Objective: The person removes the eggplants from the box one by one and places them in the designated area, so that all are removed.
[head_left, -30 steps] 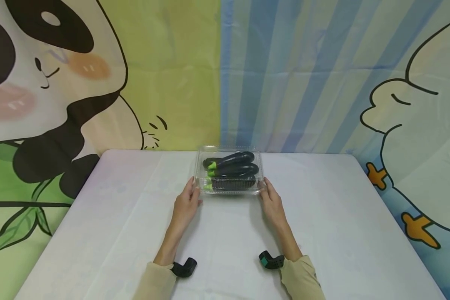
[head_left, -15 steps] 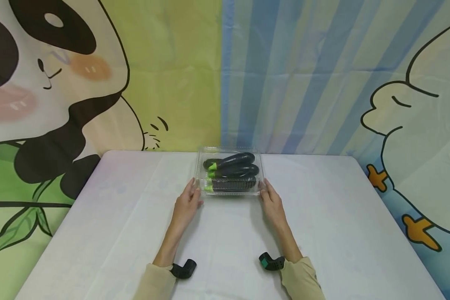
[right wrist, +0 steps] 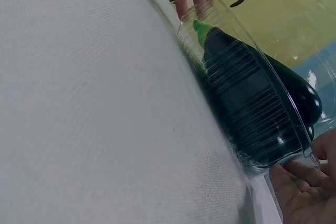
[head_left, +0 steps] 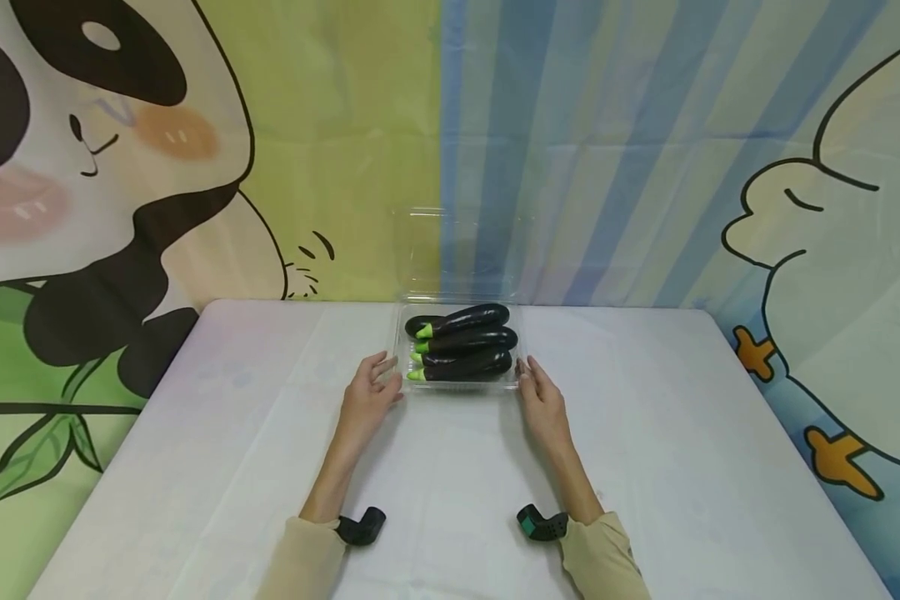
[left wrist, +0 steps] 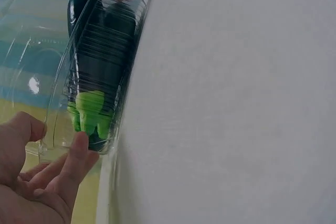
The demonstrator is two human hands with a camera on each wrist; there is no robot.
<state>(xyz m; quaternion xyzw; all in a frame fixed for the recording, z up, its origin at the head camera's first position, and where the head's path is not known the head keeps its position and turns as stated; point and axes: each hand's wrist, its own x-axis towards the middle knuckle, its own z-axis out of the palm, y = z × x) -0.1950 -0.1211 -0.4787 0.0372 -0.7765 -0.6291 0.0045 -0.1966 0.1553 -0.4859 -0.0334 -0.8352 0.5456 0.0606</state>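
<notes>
A clear plastic clamshell box [head_left: 457,386] sits near the table's far edge with its lid [head_left: 461,250] raised behind it. Several dark eggplants [head_left: 468,340] with green stem ends lie in the base. At the near left corner is my left hand [head_left: 367,402], fingers spread and loosely bent. In the left wrist view its fingertips [left wrist: 80,141] are at the corner; whether they touch is hard to tell. My right hand [head_left: 545,408] pinches the near right corner, thumb [right wrist: 326,144] at the rim and the other fingers below.
A white cloth covers the table [head_left: 645,433]. Behind it hangs a printed backdrop [head_left: 360,150] with a panda, stripes and a white cartoon figure. Each wrist wears a black camera, such as the left wrist camera [head_left: 362,527].
The box's lid has swung up and back, uncovering the eggplants. My left hand has loosened from its corner and shifted slightly left, fingers spreading. The right hand has stayed put.
</notes>
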